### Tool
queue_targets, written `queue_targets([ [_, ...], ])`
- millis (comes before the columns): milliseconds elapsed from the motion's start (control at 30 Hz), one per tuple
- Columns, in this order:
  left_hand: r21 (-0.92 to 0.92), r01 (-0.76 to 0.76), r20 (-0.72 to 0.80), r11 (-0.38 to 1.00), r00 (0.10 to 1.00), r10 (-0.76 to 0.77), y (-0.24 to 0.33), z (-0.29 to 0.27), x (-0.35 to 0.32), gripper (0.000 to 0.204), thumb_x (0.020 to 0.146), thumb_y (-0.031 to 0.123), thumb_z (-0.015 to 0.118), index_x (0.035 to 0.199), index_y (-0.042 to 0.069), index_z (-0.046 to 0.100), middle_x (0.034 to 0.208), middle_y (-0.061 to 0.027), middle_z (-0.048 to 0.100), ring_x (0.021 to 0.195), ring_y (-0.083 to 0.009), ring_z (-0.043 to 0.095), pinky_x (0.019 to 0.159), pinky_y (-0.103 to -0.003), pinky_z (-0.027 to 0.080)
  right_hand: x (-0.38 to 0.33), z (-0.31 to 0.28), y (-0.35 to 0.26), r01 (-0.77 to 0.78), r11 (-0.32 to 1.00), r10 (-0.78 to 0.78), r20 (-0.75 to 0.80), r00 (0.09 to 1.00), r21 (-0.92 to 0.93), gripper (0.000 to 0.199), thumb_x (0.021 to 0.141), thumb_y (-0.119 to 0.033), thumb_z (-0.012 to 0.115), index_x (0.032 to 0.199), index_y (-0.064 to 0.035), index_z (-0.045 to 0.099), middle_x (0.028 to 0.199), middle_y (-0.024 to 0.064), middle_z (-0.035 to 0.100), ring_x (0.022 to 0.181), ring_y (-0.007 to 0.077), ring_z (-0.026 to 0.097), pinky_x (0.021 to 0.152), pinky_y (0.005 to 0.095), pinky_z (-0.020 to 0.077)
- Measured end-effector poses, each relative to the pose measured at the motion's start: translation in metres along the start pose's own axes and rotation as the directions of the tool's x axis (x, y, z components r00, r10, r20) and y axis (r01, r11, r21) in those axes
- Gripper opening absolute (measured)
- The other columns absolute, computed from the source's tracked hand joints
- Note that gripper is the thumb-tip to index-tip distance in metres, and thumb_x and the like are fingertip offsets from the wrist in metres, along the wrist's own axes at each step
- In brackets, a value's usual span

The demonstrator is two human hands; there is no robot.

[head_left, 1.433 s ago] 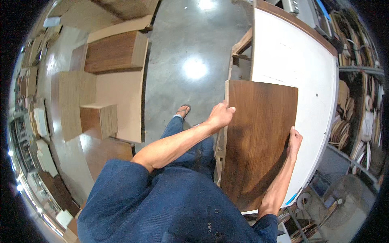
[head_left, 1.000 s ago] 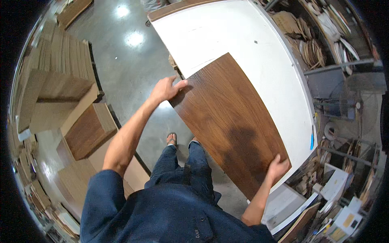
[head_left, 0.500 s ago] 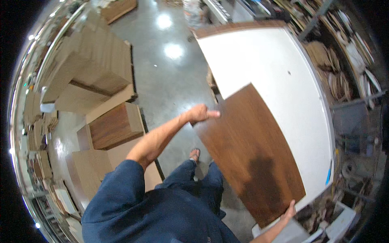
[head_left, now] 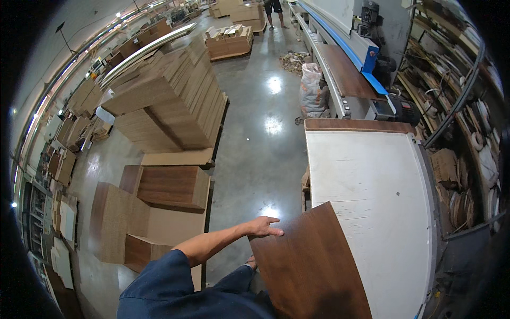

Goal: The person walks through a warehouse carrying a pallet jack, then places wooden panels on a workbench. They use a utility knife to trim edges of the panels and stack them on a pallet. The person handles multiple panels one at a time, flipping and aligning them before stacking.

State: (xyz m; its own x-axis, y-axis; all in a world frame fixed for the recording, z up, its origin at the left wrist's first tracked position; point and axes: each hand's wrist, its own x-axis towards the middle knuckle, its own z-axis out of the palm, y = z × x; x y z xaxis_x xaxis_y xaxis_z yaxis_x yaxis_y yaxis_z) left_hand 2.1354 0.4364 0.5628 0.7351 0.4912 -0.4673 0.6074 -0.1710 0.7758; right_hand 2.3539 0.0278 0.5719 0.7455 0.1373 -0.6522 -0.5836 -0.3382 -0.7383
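Half open, the person's left hand (head_left: 260,227) is at the far left corner of a brown wood board (head_left: 313,260). Its thumb lies over the top face, close to the edge, while the forefinger sticks out straight just past that edge. I can't make out the remaining fingers, so I can't tell how firmly the hand has hold of the board. As for the right hand, it's out of my sight, and I can't tell what it does. The board lies askew across the left side of a white table (head_left: 382,228), one part over the tabletop, the other jutting out above the grey floor (head_left: 239,138). A brown strip (head_left: 361,126) runs along the table's far end. Over on the left, a tall stack of tan boards (head_left: 178,93) stands beyond a lower stack of brown-faced boards (head_left: 172,186).
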Motion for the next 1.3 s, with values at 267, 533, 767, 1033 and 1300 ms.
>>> queue_targets([
  [267,-0.003,0.020,0.149,1.000,0.989,-0.019,0.045,-0.015,-0.012,0.067,0.087,0.057,0.061,0.139,0.016,0.050,0.127,-0.0139,0.062,0.121,-0.0270,0.054,0.101,-0.038,0.041,0.012,0.010,-0.006,-0.031,1.000,0.031,0.031,0.999,-0.001,0.078,0.088,-0.051,0.060,0.138,0.0044,0.037,0.135,0.0182,0.046,0.119,0.0321,0.049,0.098,0.0469,0.0436],
  [533,-0.012,0.060,0.161,0.998,0.985,-0.058,0.052,-0.019,-0.005,0.079,0.078,0.068,0.063,0.136,0.016,0.054,0.129,-0.0145,0.060,0.123,-0.0318,0.052,0.102,-0.042,0.041,0.017,0.024,-0.012,-0.058,0.998,0.058,0.040,0.998,-0.005,0.081,0.088,-0.055,0.057,0.140,0.0030,0.035,0.137,0.0180,0.044,0.122,0.0326,0.046,0.100,0.0475,0.0422],
  [767,-0.222,-0.042,0.164,0.974,0.983,0.080,0.015,-0.013,0.000,0.067,0.084,0.056,0.065,0.136,0.015,0.055,0.127,-0.0122,0.062,0.118,-0.0264,0.056,0.098,-0.039,0.044,0.010,0.051,-0.004,-0.045,0.996,0.050,0.070,0.996,-0.070,0.083,0.088,-0.058,0.054,0.142,0.0017,0.033,0.139,0.0177,0.042,0.124,0.0331,0.044,0.101,0.0480,0.0410],
  [1033,-0.454,-0.130,0.104,0.882,0.975,0.198,-0.074,-0.032,0.015,0.071,0.081,0.054,0.069,0.135,0.011,0.054,0.125,-0.0145,0.063,0.114,-0.0276,0.059,0.096,-0.039,0.046,-0.021,0.135,0.000,0.041,0.973,-0.004,0.160,0.987,-0.229,0.086,0.088,-0.062,0.052,0.144,0.0003,0.030,0.142,0.0174,0.040,0.127,0.0336,0.042,0.103,0.0486,0.0396],
  [1300,-0.562,0.069,-0.087,0.824,0.986,-0.142,-0.309,-0.112,-0.113,0.075,0.079,0.053,0.071,0.136,0.008,0.053,0.131,-0.0199,0.057,0.121,-0.0331,0.054,0.102,-0.040,0.042,-0.057,0.286,0.016,0.067,0.905,0.026,0.213,0.977,-0.419,0.088,0.088,-0.065,0.049,0.146,-0.0011,0.028,0.144,0.0171,0.038,0.130,0.0342,0.040,0.104,0.0492,0.0382],
])
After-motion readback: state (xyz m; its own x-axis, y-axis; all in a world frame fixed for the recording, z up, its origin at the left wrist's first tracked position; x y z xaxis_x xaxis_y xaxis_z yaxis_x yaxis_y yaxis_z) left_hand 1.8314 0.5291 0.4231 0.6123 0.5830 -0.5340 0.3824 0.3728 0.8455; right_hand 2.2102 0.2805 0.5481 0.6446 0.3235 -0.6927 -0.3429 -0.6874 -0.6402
